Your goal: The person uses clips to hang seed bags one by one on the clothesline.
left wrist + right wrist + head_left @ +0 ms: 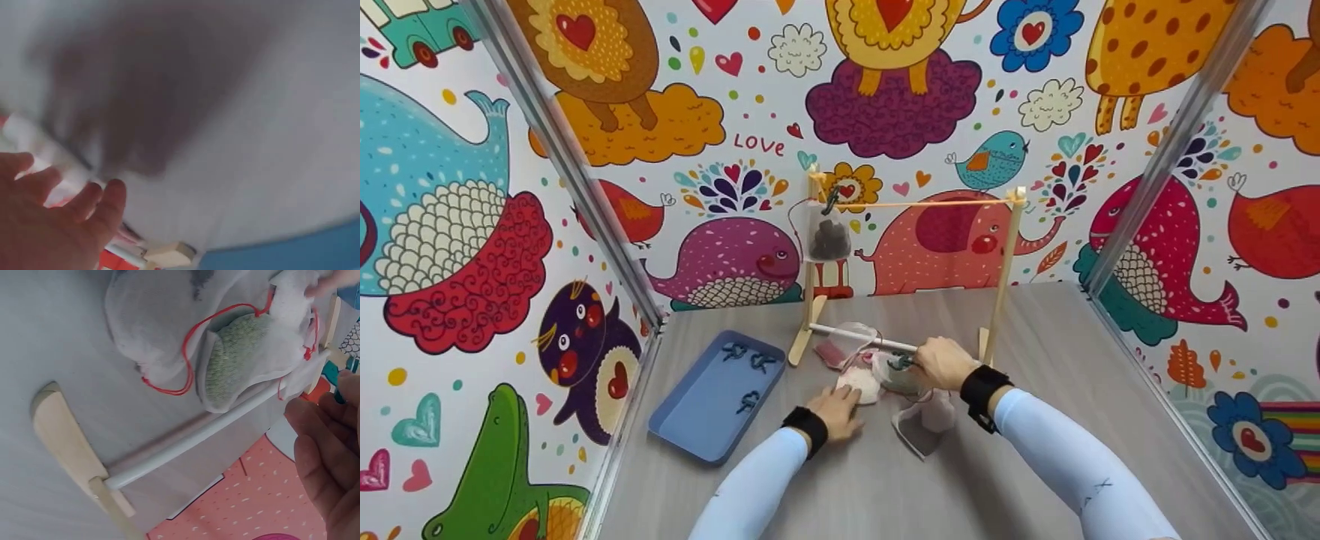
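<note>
My right hand (947, 364) pinches a small dark green hook (900, 362) above the pile of drawstring mesh bags. Fingertips of my left hand (834, 414) touch a white-filled bag (858, 384); in the left wrist view its fingers (112, 205) are spread and loosely bent. Beside these lie a pink-filled bag (840, 346), a green-filled bag (239, 354) with red cord, and a bag with dark contents (924, 424). From the string of a wooden rack (1009, 277), another bag with dark contents (831, 238) hangs on a dark hook (831, 199) at the left end.
To the left, a blue tray (690, 416) holds 3 dark hooks (748, 403). A white rod (877, 340) joins the rack's wooden feet (808, 330) low down, just behind the bags. Patterned walls (735, 165) enclose the grey table (1080, 450).
</note>
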`<state>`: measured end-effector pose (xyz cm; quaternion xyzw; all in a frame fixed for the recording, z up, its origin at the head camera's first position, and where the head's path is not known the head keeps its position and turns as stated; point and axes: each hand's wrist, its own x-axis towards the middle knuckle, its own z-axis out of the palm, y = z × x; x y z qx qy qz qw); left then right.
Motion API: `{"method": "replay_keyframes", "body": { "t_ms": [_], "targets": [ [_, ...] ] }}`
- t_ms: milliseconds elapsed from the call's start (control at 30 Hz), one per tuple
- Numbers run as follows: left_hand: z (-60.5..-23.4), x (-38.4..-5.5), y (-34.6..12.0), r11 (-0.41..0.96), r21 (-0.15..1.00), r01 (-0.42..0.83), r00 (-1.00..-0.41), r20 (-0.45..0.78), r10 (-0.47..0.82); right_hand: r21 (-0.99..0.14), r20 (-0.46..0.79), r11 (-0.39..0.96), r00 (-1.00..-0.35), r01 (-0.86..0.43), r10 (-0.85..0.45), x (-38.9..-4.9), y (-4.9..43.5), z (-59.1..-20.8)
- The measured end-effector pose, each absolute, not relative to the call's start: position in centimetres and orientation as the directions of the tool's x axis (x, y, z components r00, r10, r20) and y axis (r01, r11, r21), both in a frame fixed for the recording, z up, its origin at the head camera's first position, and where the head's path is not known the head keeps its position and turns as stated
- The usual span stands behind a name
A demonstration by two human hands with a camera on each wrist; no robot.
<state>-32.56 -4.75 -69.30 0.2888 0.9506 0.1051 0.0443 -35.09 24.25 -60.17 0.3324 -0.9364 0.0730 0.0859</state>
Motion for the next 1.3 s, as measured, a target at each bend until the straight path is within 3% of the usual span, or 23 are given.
{"method": "replay_keyframes", "body": {
  "t_ms": [133, 233, 400, 533, 633, 767, 900, 1033, 1300],
  "targets": [
    [-69.2, -32.2, -5.8, 0.820, 0.155, 0.550, -0.831, 0.008, 0.556, -0.099, 0.226, 0.773, -0.771, -0.626, -0.595, -35.1, 24.7, -60.6],
    [-69.0, -32.5, -6.1, 0.840, 0.181, 0.511, -0.858, 0.049, 0.511, -0.115, 0.206, 0.781, -0.784, -0.614, -0.586, -35.1, 24.6, -60.6],
    [-71.9, -34.3, -5.8, 0.896, 0.336, 0.291, -0.956, 0.067, 0.286, -0.137, 0.152, 0.769, -0.781, -0.624, -0.606, -35.1, 24.1, -60.3],
    [-73.5, -35.1, -4.5, 0.855, 0.484, 0.186, -0.981, 0.048, 0.186, -0.131, 0.133, 0.767, -0.778, -0.628, -0.614, -35.1, 23.9, -60.1],
    [-71.2, -33.9, -3.2, 0.840, 0.505, 0.198, -0.976, 0.026, 0.214, -0.133, 0.129, 0.775, -0.786, -0.618, -0.605, -35.1, 23.9, -60.1],
    [-66.2, -32.6, -2.3, 0.855, 0.428, 0.294, -0.947, 0.011, 0.321, -0.148, 0.132, 0.774, -0.788, -0.616, -0.601, -35.2, 24.1, -60.2],
    [-61.6, -33.5, -2.0, 0.854, 0.299, 0.426, -0.904, 0.111, 0.413, -0.137, 0.134, 0.778, -0.790, -0.613, -0.599, -35.2, 24.3, -60.4],
    [-55.3, -35.5, -1.6, 0.846, 0.231, 0.480, -0.875, 0.199, 0.442, -0.125, 0.126, 0.799, -0.808, -0.589, -0.576, -35.2, 24.4, -60.3],
    [-43.7, -39.8, -2.0, 0.830, 0.382, 0.406, -0.903, 0.303, 0.303, -0.034, 0.190, 0.835, -0.824, -0.549, -0.534, -36.1, 22.3, -56.0]
  ]
}}
